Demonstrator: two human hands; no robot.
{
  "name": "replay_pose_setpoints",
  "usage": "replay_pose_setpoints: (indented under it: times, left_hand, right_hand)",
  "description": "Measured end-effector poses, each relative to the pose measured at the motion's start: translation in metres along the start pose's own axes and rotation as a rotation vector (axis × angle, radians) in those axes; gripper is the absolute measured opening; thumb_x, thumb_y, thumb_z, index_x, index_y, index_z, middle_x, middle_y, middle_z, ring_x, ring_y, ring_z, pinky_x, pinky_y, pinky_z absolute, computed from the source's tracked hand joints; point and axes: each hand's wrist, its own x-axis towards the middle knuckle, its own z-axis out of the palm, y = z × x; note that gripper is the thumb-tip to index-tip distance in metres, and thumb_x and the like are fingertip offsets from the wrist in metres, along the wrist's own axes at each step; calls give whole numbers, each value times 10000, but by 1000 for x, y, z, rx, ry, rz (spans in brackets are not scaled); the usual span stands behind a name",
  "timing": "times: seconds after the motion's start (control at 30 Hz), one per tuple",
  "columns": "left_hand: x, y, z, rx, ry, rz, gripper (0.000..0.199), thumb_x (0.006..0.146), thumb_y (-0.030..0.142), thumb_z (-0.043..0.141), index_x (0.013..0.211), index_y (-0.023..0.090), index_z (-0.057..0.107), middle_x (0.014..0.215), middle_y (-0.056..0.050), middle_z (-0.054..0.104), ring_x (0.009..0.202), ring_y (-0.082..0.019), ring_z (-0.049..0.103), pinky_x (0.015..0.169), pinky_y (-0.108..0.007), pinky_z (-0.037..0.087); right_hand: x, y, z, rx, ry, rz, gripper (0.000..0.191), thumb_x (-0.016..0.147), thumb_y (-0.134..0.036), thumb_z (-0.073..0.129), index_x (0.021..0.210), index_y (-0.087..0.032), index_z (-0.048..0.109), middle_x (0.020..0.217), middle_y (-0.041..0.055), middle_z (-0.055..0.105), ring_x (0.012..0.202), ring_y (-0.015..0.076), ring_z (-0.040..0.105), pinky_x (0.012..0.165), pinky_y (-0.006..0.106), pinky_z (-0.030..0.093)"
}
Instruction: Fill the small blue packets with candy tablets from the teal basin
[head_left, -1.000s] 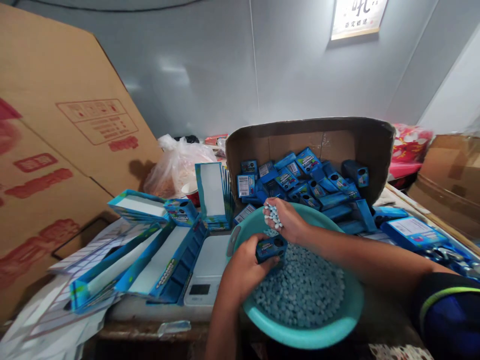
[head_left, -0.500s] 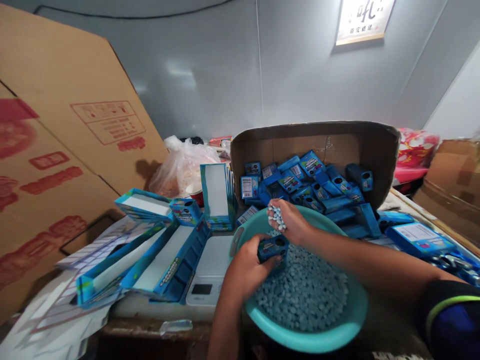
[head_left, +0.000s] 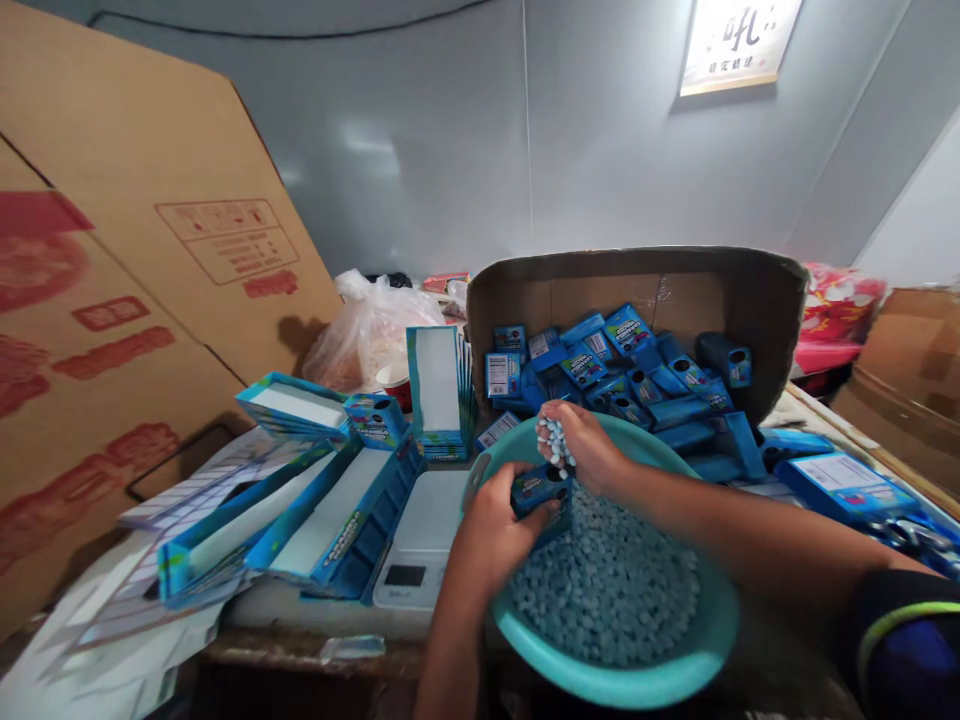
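My left hand (head_left: 499, 520) grips a small blue candy box (head_left: 541, 492) above the teal basin (head_left: 645, 690). My right hand (head_left: 581, 440), closed around a heap of pale blue candies (head_left: 553, 440), is just above that box, and some of the candies are at its upper end. Many more loose candies (head_left: 615, 590) fill the basin below. Whether the box has candies inside cannot be seen. Left of the basin lies a white digital scale (head_left: 420, 540) with a dark display.
Blue display trays (head_left: 345, 520) lie left of the scale, with a stack of upright trays (head_left: 436, 390) behind it. A tipped cardboard carton (head_left: 525, 285) full of small blue boxes stands behind the basin. Large cardboard (head_left: 150, 230) leans at left; scissors (head_left: 915, 537) lie at right.
My right hand has come down a little, bringing the candies to the box's upper end. The box has tilted slightly in my left hand. The whole view has shifted slightly.
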Motion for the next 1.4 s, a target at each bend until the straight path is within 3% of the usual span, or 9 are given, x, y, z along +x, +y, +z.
replay_pose_setpoints:
  times: [0.3,0.5,0.7,0.77,0.93,1.13,1.2,1.33,1.4]
  left_hand:
    - [0,-4,2,-1,11,6,486,856,375,828,1298,208,711,1202,-114,755,1130,-336,710,932,-404,575]
    - [1,-4,1,-25,22,44,468,860,385,816,1291,236,717,1247,-90,753,1192,-329,695,1035,-423,554]
    - [7,-1,1,-99,30,-34,497,778,322,843,1250,205,742,1137,-77,784,1027,-309,748,921,-404,608]
    - [9,1,1,-104,55,-34,512,759,295,853,1247,188,742,1152,-87,783,1053,-314,749,953,-409,608]
    - [15,1,2,-146,69,-68,803,718,213,885,1472,195,608,1291,-112,751,1211,-334,714,1073,-450,573]
    - [18,0,4,-231,103,-94,924,704,175,888,1529,196,473,1214,-98,772,1134,-309,743,1036,-423,574]
    - [14,1,4,-255,94,-107,841,698,143,876,1442,198,487,1184,-86,776,1078,-278,755,982,-377,586]
    - [8,-4,1,-137,108,-112,397,752,220,853,1059,197,603,956,-33,762,861,-230,734,749,-291,554]
    - [9,-7,-1,-87,142,-111,281,785,256,828,982,187,640,862,-20,738,790,-217,705,697,-279,523]
  right_hand:
    - [-7,2,6,-10,15,-22,272,694,-438,762,785,-254,583,632,-37,561,531,170,530,503,321,394]
    - [-11,0,7,-58,-7,-90,265,709,-465,747,772,-256,597,640,-29,567,556,184,570,536,327,434]
    - [-15,-3,10,-71,-44,-185,263,731,-463,729,758,-250,578,649,-37,559,583,176,588,569,310,462]
    - [-17,-3,10,-71,-58,-220,260,748,-459,725,753,-248,573,651,-37,565,591,172,588,587,306,466]
    - [-19,1,11,-151,-26,-254,268,766,-472,719,726,-244,583,652,-23,593,606,167,567,615,302,443]
    - [-15,3,11,-187,-76,-269,314,785,-527,743,721,-252,606,674,-10,595,670,196,572,661,325,461]
    - [-14,4,11,-207,-77,-249,294,796,-508,739,718,-253,614,665,-6,599,674,200,561,646,318,441]
    - [-4,10,4,-263,-161,-217,235,806,-472,722,764,-249,665,696,7,633,727,221,581,679,333,445]
    - [5,11,-2,-365,-208,-236,225,785,-463,726,759,-243,686,730,14,655,762,232,592,710,349,451]
